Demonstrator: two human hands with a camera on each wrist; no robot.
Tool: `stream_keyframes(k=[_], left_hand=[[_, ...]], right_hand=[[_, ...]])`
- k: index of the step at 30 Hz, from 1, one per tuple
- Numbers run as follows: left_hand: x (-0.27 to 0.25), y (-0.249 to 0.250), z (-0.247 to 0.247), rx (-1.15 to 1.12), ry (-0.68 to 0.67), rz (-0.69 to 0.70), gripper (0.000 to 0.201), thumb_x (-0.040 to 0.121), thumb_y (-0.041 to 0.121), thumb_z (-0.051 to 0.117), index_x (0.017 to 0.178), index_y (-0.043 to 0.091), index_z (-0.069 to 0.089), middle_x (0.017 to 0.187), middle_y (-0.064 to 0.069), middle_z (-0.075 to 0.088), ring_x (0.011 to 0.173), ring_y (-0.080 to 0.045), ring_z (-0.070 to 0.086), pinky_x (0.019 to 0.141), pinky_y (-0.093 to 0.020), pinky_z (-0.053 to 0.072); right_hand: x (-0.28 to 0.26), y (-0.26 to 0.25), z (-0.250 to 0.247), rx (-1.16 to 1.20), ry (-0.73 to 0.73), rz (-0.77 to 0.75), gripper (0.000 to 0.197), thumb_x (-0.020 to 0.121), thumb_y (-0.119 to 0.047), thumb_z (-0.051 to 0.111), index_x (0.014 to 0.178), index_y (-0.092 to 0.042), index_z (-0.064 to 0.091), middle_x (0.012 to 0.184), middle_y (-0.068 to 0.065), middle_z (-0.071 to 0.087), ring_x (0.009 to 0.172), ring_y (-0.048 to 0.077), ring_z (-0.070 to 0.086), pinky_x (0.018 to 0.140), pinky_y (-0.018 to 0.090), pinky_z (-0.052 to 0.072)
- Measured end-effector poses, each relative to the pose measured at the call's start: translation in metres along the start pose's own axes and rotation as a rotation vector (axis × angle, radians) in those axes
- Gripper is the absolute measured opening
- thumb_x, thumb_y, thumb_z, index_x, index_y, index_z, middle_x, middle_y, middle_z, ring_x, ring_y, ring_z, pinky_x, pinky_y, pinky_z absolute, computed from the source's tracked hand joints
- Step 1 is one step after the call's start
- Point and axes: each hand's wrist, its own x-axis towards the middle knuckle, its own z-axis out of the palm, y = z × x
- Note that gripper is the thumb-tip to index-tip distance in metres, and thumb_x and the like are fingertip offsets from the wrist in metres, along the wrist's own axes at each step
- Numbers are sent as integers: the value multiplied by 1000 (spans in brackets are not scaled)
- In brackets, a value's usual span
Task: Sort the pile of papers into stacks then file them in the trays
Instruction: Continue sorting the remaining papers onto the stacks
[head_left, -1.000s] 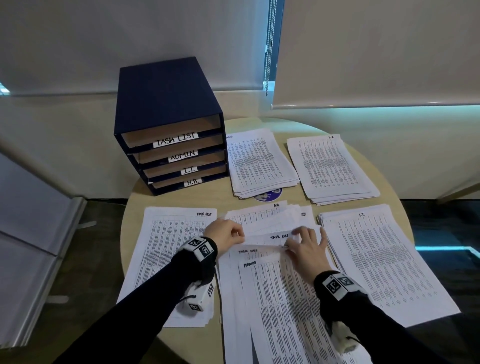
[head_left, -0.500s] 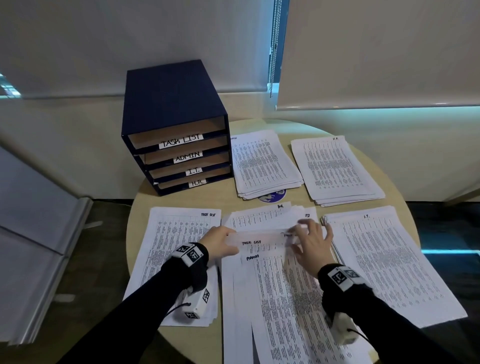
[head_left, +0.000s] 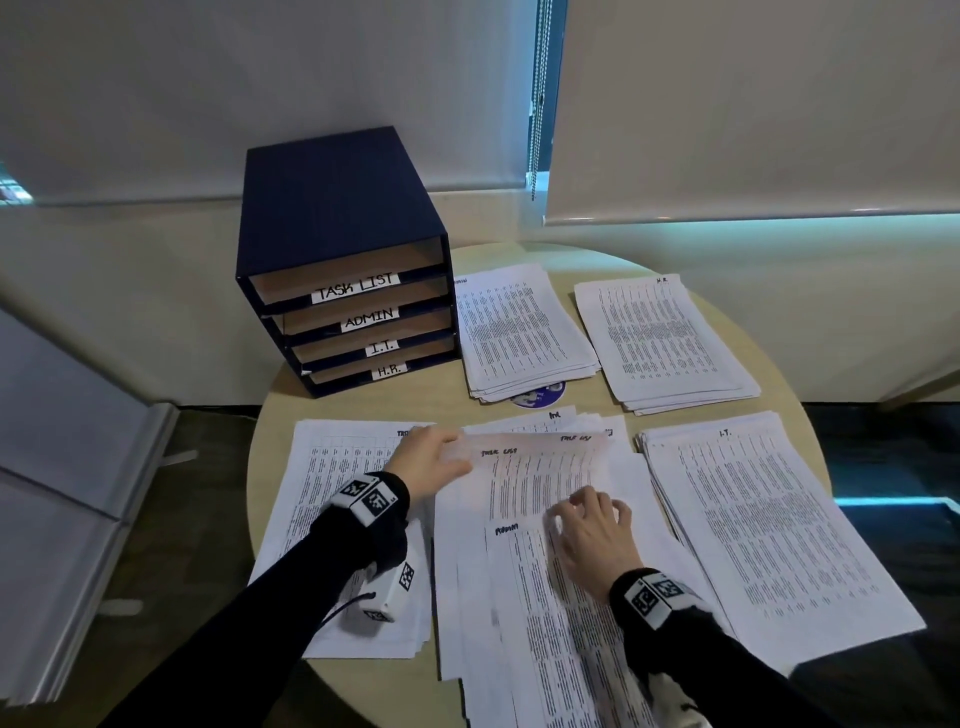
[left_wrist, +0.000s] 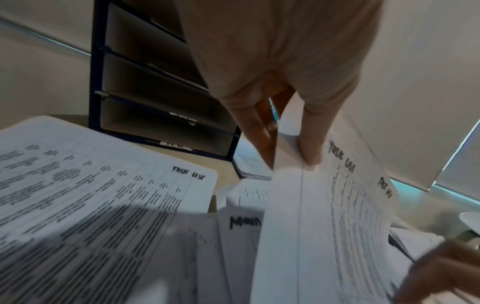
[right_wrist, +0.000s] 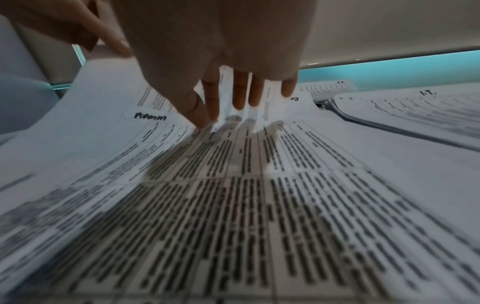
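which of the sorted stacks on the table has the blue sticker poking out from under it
The far stack right beside the file trays: the stack with the round blue sticker at its near edge. The other stacks show none.
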Motion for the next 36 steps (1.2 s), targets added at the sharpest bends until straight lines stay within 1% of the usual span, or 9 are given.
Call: stream_keyframes(k=[4,7,12,17,21,27,30,33,36], left_hand=[[-7,19,-25,-250,192,79,32,89,22,67,121,16,63,122,1,63,117,-19,58,95,-25,41],[-15,47,-54,-525,310,134,22,95,18,57,113,31,56,111,24,55,106,6,51,98,-22,38],[-10,79,-107,-611,509,356,22,94,13,59,115,16,57,115,7,61,110,-6,58,100,-33,47],[-17,110,-127,-737,552,533,20,95,1,54,103,19,56,103,7,63,96,1,64,84,-20,52],[-24,124,-101,-724,650,563,23,97,2,49,113,19,47,109,8,57,102,6,59,85,-15,50],[-20,87,-21,-642,643,309,38,95,8,52,128,18,35,112,15,47,96,15,54,76,-4,46],[-16,67,7,-689,462,33,52,95,15,57,138,21,28,129,12,48,117,-13,53,99,-27,46],[-1,54,13,-656,436,-129,64,94,33,59,145,10,29,141,-3,46,121,-18,49,104,-27,36],[9,55,-6,-640,488,-111,33,97,28,55,123,10,49,128,-3,56,101,-11,56,81,-16,43]], right_hand=[[-3,3,-3,154,-80,15,24,96,-35,40,118,-28,49,108,-3,46,100,17,50,95,39,40],[11,8,-21,444,54,193,43,94,-25,50,135,-22,39,120,3,46,103,18,52,96,45,44],[60,18,-115,1062,353,282,89,79,-13,75,148,-19,19,149,2,33,126,18,41,105,38,37],[89,11,-198,1384,343,133,36,78,0,70,112,-7,63,109,1,70,105,16,64,101,41,47],[85,2,-206,1523,286,95,25,75,2,69,99,-5,68,108,10,70,106,28,64,95,43,49],[64,-5,-147,1519,180,285,49,69,-2,66,118,0,55,108,8,68,103,23,63,91,44,50],[57,-13,-112,1406,118,357,45,82,-5,57,126,-6,49,117,8,60,110,23,55,101,48,43],[59,-22,-104,1409,225,377,26,91,0,51,103,-22,60,102,2,64,98,21,58,92,43,47],[68,-21,-107,1504,240,407,23,85,-11,64,107,-17,60,101,4,67,97,24,62,87,41,51]])
